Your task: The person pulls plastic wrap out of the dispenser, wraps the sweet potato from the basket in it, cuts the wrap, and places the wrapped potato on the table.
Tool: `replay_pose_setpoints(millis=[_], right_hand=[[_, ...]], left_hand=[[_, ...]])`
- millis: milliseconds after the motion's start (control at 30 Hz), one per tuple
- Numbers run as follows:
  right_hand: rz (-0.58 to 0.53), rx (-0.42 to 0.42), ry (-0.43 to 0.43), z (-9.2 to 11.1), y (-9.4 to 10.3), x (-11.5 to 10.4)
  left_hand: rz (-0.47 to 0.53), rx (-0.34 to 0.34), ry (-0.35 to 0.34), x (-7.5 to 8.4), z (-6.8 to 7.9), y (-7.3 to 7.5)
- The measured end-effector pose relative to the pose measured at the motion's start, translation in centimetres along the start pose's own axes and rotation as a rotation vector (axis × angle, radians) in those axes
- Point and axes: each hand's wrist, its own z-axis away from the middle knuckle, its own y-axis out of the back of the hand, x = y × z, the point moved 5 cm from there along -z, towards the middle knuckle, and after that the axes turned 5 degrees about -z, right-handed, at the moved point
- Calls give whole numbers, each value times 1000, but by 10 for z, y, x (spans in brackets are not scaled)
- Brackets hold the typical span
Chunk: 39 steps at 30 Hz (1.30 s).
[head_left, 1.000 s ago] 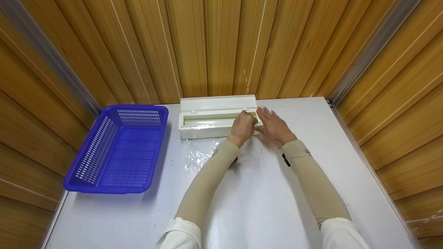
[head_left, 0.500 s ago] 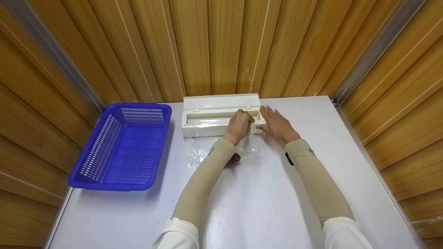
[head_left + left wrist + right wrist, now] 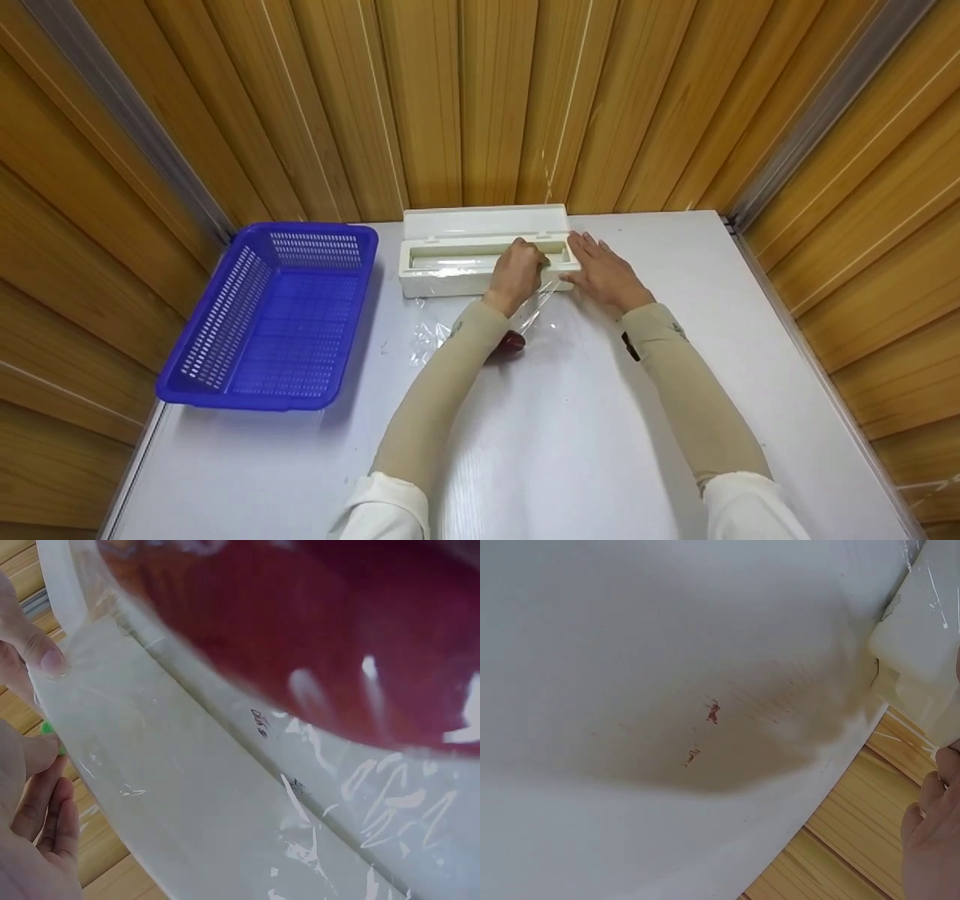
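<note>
A white cling film dispenser box [image 3: 442, 283] stands at the back of the table, lid raised, a film roll inside. Clear cling film [image 3: 429, 335] hangs over its front and onto the table. My left hand [image 3: 516, 276] is at the right part of the opening, pinching a small green slider [image 3: 51, 732]. My right hand [image 3: 607, 277] rests with fairly straight fingers against the box's right end; in the right wrist view this hand [image 3: 934, 840] is partly cut off. Under the film lies a smooth dark red rounded thing [image 3: 511, 343], partly hidden by my left forearm; its kind is unclear.
A blue perforated plastic basket [image 3: 343, 360] stands on the left of the white table [image 3: 570, 450]. Wood-patterned panels [image 3: 487, 97] rise behind the table and on both sides.
My left hand has slid a little left along the box, and a loose film edge now shows slanting down right of it. My right hand stays at the box end. The head view has shifted slightly.
</note>
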Motion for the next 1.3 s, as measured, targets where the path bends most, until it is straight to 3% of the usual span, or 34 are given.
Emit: replay_pose_setpoints(millis=[667,1300], right_hand=[[-8,10,7,5,2,2],[-6,10,21,3,3,-2]], left_hand=[[55,0,-2,-29,17,10],[43,6,-7,-40,24,19]])
